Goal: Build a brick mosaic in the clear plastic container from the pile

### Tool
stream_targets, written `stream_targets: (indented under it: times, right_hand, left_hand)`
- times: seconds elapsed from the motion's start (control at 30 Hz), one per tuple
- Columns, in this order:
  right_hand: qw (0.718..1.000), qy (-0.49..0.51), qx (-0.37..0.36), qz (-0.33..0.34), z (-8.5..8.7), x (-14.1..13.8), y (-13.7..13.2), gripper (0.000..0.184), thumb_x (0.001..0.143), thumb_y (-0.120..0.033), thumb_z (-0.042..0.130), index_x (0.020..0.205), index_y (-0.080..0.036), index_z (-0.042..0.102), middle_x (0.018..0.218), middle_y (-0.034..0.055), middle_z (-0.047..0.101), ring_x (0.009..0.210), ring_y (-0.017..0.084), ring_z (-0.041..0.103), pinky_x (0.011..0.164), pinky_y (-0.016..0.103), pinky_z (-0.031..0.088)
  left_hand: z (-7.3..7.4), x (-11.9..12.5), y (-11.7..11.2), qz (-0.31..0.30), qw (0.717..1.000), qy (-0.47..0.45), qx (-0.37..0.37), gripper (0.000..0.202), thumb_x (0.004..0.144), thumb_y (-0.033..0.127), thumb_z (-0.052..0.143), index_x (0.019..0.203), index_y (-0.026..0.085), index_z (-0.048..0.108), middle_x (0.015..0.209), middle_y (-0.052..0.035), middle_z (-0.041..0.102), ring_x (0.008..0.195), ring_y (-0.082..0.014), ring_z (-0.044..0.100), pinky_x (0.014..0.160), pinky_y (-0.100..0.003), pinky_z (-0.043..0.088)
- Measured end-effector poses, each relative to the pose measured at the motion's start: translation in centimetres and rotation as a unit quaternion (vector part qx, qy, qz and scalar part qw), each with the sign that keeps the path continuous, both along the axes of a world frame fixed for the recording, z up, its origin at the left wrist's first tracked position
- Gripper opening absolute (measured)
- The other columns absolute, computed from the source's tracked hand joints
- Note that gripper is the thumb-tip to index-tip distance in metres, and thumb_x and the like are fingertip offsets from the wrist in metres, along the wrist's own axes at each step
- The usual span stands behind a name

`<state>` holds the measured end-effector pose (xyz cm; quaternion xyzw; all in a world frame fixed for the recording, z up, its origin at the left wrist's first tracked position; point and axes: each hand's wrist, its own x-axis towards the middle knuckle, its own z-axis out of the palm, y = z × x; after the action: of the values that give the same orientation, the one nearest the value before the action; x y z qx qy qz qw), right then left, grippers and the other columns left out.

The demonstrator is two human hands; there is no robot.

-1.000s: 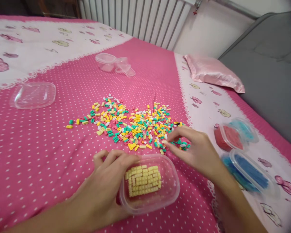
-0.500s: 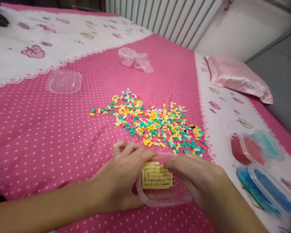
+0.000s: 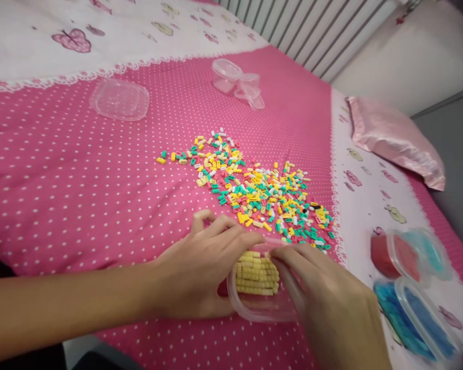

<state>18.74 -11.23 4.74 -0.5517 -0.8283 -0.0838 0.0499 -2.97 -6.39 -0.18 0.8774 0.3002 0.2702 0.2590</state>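
Small pale yellow building bricks (image 3: 256, 277) sit packed in neat rows inside a clear plastic container (image 3: 250, 311). My left hand (image 3: 200, 267) wraps the container's left side, fingers over the far rim and thumb low at the near side. Over the container's right part, my right hand (image 3: 327, 293) reaches in with curled fingers, the fingertips at the upper right corner of the brick rows. Whatever lies between those fingertips is hidden. Just beyond both hands spreads a loose pile of green, yellow, white and pink bricks (image 3: 270, 195).
Lidded tubs with red (image 3: 393, 257) and blue contents (image 3: 409, 318) stand at the right. Farther back lie a clear lid (image 3: 119, 100) and small clear containers (image 3: 227, 77). A pink pillow (image 3: 397, 139) rests at the right on the polka-dot bedspread (image 3: 100, 205).
The camera view has tilted and shifted, so the bedding and pile sit differently in the picture. My left hand still holds the container; my right fingertips remain at the brick rows' upper right.
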Motion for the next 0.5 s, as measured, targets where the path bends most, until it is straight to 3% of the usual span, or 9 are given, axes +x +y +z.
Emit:
stream_targets:
  times: [0.13, 0.3, 0.5]
  right_hand:
    - [0.997, -0.042, -0.030, -0.051, 0.13, -0.22, -0.35, 0.017, 0.097, -0.025, 0.052, 0.107, -0.029, 0.065, 0.101, -0.0002, 0.074, 0.064, 0.022, 0.069, 0.048, 0.034, 0.045]
    - [0.995, -0.077, -0.023, -0.054, 0.38, -0.52, -0.43, 0.015, 0.097, -0.025, 0.051, 0.103, -0.029, 0.064, 0.097, -0.0003, 0.076, 0.060, 0.023, 0.070, 0.043, 0.033, 0.039]
    - [0.992, -0.122, 0.010, -0.040, 0.17, -0.90, -0.36, 0.024, 0.100, -0.022, 0.041, 0.100, -0.027, 0.065, 0.090, 0.0001, 0.076, 0.053, 0.018, 0.065, 0.048, 0.030, 0.036]
  left_hand:
    - [0.19, 0.06, 0.01, -0.012, 1.000, 0.001, 0.009, 0.063, 0.083, 0.044, 0.073, 0.134, 0.024, 0.041, 0.129, -0.0051, 0.065, 0.113, -0.0265, 0.055, 0.094, -0.043, 0.027]
    - [0.23, 0.24, -0.13, -0.008, 1.000, 0.002, 0.016, 0.059, 0.084, 0.046, 0.072, 0.130, 0.021, 0.043, 0.127, -0.0046, 0.065, 0.112, -0.0261, 0.055, 0.092, -0.043, 0.027]
    - [-0.25, 0.34, -0.17, -0.008, 0.999, -0.009, 0.047, 0.060, 0.088, 0.053, 0.068, 0.131, 0.020, 0.043, 0.128, -0.0068, 0.065, 0.112, -0.0266, 0.054, 0.092, -0.042, 0.027]
